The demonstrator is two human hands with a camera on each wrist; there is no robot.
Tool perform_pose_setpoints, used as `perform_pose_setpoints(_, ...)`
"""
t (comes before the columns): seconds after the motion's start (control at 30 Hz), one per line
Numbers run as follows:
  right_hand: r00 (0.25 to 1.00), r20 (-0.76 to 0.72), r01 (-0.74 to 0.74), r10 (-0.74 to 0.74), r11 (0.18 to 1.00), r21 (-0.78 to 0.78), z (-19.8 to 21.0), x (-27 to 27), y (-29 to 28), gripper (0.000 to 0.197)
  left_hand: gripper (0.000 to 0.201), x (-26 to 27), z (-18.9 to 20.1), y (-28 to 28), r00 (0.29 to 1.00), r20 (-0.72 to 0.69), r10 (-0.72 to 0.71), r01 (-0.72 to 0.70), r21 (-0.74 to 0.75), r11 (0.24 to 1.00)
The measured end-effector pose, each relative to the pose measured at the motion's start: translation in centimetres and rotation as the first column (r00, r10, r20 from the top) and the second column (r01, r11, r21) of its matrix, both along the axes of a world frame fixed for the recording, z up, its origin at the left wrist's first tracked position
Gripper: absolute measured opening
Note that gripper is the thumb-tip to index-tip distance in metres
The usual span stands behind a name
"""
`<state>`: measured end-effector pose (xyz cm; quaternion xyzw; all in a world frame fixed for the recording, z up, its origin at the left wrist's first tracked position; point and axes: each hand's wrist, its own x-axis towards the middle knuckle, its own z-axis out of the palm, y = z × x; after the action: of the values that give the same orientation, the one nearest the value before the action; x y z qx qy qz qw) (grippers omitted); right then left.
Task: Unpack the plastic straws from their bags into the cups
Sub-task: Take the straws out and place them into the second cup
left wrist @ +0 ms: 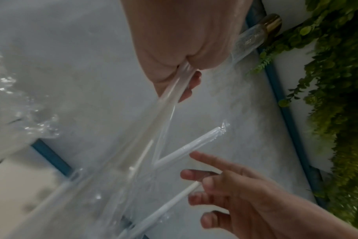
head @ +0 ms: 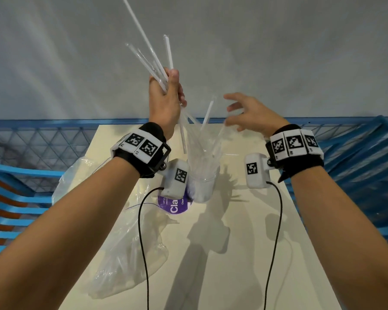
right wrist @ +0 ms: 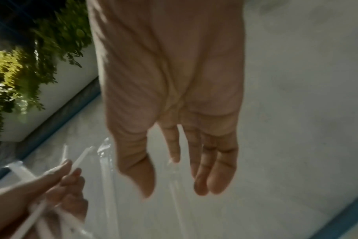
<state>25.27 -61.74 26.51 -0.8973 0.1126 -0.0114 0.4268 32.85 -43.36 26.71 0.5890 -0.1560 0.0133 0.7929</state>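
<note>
Item: purple round label (head: 174, 204) lying on the table (head: 244, 253) beside the cup; white lettering reads "Cla" in large type, with smaller "Clean" and "Let's" partly legible, the rest hidden behind the left wrist camera unit (head: 176, 177). Black-and-white square code markers sit on both wristbands and on both camera units. Item: bundle of straws (head: 152, 61), white and translucent, gripped in the left hand (head: 166, 97), whose fingers and thumb curl round the middle of the bundle; long axes run steeply upward and away from the person, the upper ends fanning out to the left, the lower ends hanging down toward the cup. Item: clear plastic cup (head: 203, 175), upright near the table's far end, holding further straws that lean out above its rim at several angles. Item: right hand (head: 251, 113), raised above and just right of the cup, fingers spread and only loosely bent, gripping nothing; whether the fingertips brush a straw cannot be told. Item: crumpled clear plastic bag (head: 126, 253), lying on the table's left side, under the left forearm. Item: blue mesh railing (head: 43, 142) behind the table.
</note>
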Motion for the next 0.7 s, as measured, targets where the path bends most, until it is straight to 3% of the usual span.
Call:
perform_pose_setpoints(0.1, 0.966, -0.165, -0.2, 0.197, 0.98, -0.002, -0.4, -0.4, 1.9, 0.065, 0.009, -0.2, 0.8, -0.7, 0.998, 0.056, -0.011, 0.013, -0.027, 1.0)
perform_pose_setpoints(0.17, 0.963, -0.168, -0.218, 0.209, 0.975, -0.037, -1.5, -0.4, 2.9, 0.053, 0.01, -0.3, 0.5, -1.7, 0.994, 0.107, -0.003, 0.002, 0.012, 1.0)
perform_pose_setpoints(0.2, 0.973, -0.14, -0.192, 0.186, 0.981, -0.029, -1.8, -0.5, 3.2, 0.053, 0.011, -0.5, 0.1, -2.2, 0.99, 0.138, 0.005, -0.013, 0.054, 0.998)
perform_pose_setpoints(0.3, 0.989, -0.078, -0.119, 0.125, 0.99, 0.074, -2.4, -0.9, 2.7, 0.078, 0.021, -0.9, -1.9, -3.5, 0.975, 0.222, 0.005, -0.055, 0.221, 0.974)
perform_pose_setpoints(0.37, 0.995, -0.051, -0.079, 0.085, 0.99, 0.113, -2.5, -1.2, 1.8, 0.084, 0.026, -1.0, -3.2, -4.1, 0.969, 0.245, -0.017, -0.056, 0.289, 0.956)
perform_pose_setpoints(0.43, 0.999, 0.039, -0.041, 0.036, 0.991, 0.125, -2.5, -1.4, 0.5, 0.074, 0.027, -0.8, -4.5, -4.3, 0.967, 0.253, -0.034, -0.056, 0.342, 0.938)
perform_pose_setpoints(0.5, 0.981, 0.171, 0.062, -0.093, 0.982, 0.181, -3.0, -1.2, -1.5, 0.058, 0.02, -0.6, -5.6, -4.3, 0.969, 0.242, -0.052, -0.047, 0.385, 0.922)
perform_pose_setpoints(0.57, 0.955, 0.207, 0.164, -0.214, 0.959, 0.232, -4.4, -0.4, -3.9, 0.045, 0.016, -0.3, -6.5, -4.2, 0.977, 0.203, -0.064, -0.021, 0.392, 0.92)
perform_pose_setpoints(0.63, 0.972, 0.103, 0.193, -0.21, 0.969, 0.154, -7.1, 1.0, -5.7, 0.038, 0.018, 0.0, -7.0, -4.0, 0.984, 0.155, -0.085, 0.021, 0.376, 0.926)
perform_pose_setpoints(0.7, 0.987, -0.101, 0.122, -0.122, 0.993, -0.008, -10.9, 2.8, -6.8, 0.037, 0.018, 0.3, -6.8, -4.0, 0.984, 0.151, -0.099, 0.028, 0.411, 0.911)
